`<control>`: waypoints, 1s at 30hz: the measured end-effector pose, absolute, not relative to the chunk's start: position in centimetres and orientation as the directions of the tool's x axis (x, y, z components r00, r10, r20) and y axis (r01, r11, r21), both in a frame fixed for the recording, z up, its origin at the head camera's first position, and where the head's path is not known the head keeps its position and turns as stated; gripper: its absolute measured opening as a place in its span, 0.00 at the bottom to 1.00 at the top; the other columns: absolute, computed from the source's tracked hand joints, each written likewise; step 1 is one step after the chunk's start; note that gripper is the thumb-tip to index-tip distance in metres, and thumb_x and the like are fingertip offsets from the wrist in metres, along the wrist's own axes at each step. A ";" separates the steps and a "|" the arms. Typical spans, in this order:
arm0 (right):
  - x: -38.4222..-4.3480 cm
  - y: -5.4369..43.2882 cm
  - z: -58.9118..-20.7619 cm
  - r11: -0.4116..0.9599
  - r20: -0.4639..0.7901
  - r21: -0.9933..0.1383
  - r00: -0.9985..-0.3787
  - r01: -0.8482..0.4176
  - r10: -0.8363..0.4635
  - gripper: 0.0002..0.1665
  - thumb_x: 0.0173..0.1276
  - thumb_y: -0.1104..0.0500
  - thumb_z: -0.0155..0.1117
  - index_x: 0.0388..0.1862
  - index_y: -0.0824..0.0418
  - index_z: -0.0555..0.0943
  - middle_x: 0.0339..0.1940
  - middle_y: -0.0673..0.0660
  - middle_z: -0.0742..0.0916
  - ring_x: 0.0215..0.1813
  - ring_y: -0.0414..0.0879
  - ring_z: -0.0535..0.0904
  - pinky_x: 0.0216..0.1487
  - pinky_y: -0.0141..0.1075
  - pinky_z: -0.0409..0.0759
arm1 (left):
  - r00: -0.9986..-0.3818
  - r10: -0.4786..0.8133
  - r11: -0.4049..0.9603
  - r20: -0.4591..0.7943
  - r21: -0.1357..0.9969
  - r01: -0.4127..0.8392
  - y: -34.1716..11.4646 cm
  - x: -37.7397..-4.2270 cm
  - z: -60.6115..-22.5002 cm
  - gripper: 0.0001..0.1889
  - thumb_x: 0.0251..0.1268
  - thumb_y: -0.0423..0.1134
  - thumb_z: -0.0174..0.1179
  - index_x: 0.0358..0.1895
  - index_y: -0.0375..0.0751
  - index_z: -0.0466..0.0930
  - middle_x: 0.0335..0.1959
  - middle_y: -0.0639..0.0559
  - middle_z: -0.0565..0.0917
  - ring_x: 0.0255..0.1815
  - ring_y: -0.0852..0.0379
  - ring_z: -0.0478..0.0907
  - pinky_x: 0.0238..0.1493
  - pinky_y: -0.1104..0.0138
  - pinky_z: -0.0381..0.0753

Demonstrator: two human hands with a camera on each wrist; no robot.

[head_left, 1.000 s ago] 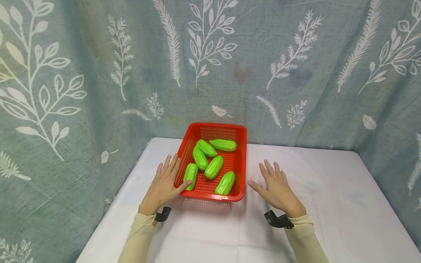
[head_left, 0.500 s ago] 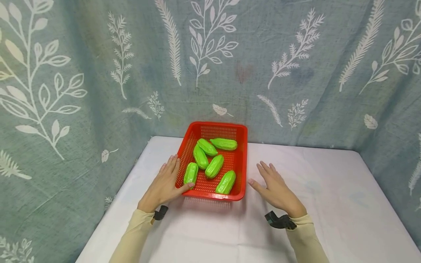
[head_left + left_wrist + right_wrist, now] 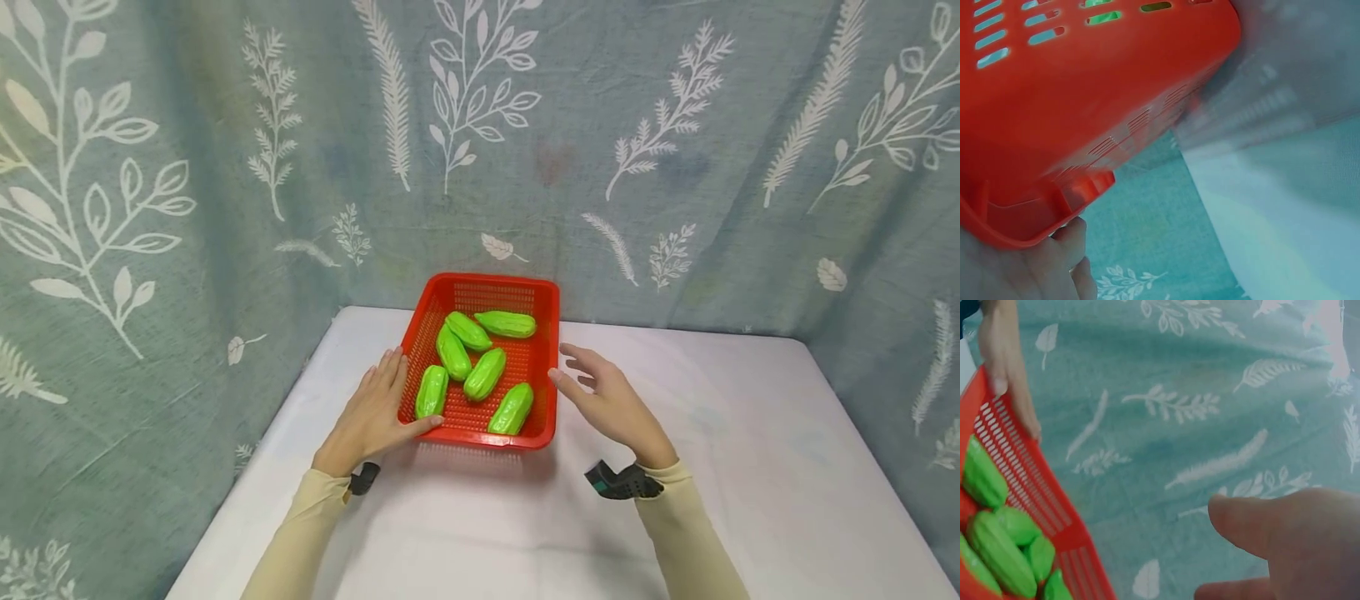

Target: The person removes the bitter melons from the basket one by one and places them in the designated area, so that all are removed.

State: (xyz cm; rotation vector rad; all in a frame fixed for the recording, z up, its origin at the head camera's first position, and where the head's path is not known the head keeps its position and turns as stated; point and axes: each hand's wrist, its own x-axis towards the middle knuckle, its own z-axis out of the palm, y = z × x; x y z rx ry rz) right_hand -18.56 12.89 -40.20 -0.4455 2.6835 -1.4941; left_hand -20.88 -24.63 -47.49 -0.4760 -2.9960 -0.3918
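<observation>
A red perforated plastic basket (image 3: 483, 437) holds several bright green, ridged, gourd-like vegetables (image 3: 484, 374). My left hand (image 3: 367, 417) grips its near left corner, the thumb over the rim and the fingers along the outside of the left wall. From the left wrist, the left hand (image 3: 1050, 265) shows with fingers bent at the underside of the rim. Beside the right rim is my right hand (image 3: 613, 407), thumb and fingers loosely curved and spread apart. In the right wrist view a gap separates the right hand (image 3: 1310, 540) from the basket (image 3: 1079, 531); it holds nothing.
The basket stands on a table with a white cloth (image 3: 735, 467), toward its far edge. A grey-green curtain with white leaf prints (image 3: 570, 158) hangs behind and along both sides. Each wrist wears a small black camera; the right camera (image 3: 622, 481) shows near the sleeve.
My right hand has moved in toward the basket's right rim and its fingers have gone from straight to curved. The left hand's thumb has settled farther over the front rim.
</observation>
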 end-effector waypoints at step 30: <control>-26.3 5.0 -41.1 0.485 -0.101 -0.874 -0.979 0.001 -0.179 0.39 0.75 0.42 0.63 0.75 0.65 0.72 0.67 0.65 0.83 0.67 0.58 0.81 0.69 0.53 0.80 | -0.950 0.291 0.911 0.114 0.272 0.311 -24.7 -21.0 -47.6 0.66 0.59 0.82 0.51 0.83 0.31 0.43 0.87 0.37 0.43 0.89 0.40 0.39 0.86 0.43 0.46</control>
